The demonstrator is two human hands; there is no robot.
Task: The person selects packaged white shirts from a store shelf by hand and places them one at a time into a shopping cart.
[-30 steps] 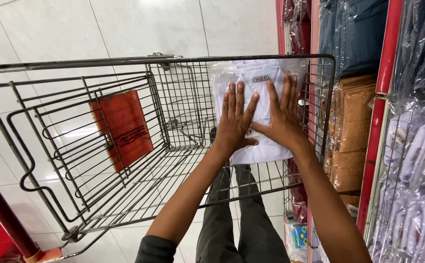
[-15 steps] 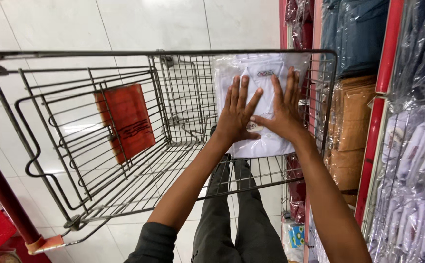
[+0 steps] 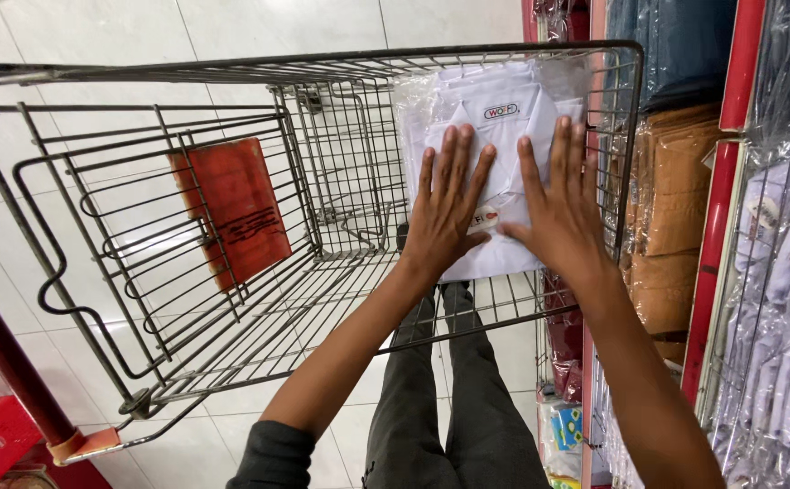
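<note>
Flat, both hands [image 3: 504,213] press the packaged shirt [image 3: 495,113].

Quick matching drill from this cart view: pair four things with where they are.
1. white packaged shirt
2. red flap
3. folded tan garments
4. left hand

A. on the shelf right of the cart
B. on the cart's fold-down seat
C. flat on the shirt, beside the right hand
D. in the cart, under both hands

Pairs: 1-D, 2-B, 3-A, 4-C
</note>
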